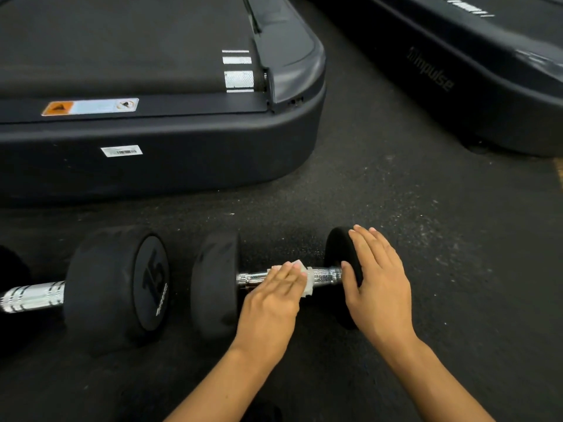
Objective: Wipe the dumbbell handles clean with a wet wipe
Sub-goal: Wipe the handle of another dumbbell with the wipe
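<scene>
Dim overhead light glints off the chrome dumbbell handle [327, 275], shadows pool underneath, and frame edges bow with wide-angle distortion.

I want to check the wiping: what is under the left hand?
Under the left hand lies a white wet wipe, pressed on the chrome handle. Only the wipe's edge shows past the fingers; the rest, and the handle part beneath, are covered.

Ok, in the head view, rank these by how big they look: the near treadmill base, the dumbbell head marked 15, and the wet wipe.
1. Near treadmill base, largest by far.
2. Dumbbell head marked 15.
3. Wet wipe, smallest, mostly hidden under the left hand.
</scene>
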`<move>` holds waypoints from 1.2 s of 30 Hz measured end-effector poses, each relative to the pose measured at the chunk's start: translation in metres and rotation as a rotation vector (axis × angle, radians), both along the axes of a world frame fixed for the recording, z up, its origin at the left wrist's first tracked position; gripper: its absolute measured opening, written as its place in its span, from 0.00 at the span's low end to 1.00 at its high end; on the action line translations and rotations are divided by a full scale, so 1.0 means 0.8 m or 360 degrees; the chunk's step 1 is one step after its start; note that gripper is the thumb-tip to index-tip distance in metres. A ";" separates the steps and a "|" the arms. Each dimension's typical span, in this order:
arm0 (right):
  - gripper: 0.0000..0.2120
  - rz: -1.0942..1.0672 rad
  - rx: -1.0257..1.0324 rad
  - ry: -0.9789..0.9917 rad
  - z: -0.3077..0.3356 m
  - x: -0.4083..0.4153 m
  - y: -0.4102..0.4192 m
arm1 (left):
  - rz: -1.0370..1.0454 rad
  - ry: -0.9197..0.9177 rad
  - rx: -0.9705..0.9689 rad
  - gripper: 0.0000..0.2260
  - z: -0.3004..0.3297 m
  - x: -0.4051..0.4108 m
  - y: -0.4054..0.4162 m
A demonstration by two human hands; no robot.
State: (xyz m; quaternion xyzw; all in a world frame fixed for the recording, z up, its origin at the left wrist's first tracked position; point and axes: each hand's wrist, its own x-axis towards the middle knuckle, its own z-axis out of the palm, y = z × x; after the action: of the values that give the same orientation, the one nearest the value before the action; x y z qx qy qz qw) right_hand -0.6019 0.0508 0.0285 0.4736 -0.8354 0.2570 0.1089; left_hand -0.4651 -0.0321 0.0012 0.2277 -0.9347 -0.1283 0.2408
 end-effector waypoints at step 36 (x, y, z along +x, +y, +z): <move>0.21 -0.0009 0.0059 -0.0019 0.001 -0.004 -0.003 | 0.0254 -0.0239 0.0529 0.08 0.027 -0.029 -0.025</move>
State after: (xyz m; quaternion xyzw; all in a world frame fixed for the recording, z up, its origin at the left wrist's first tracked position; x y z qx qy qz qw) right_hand -0.6053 0.0481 0.0290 0.4716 -0.8420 0.2439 0.0959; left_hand -0.4886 -0.0518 0.0232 0.3466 -0.8950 -0.2440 0.1389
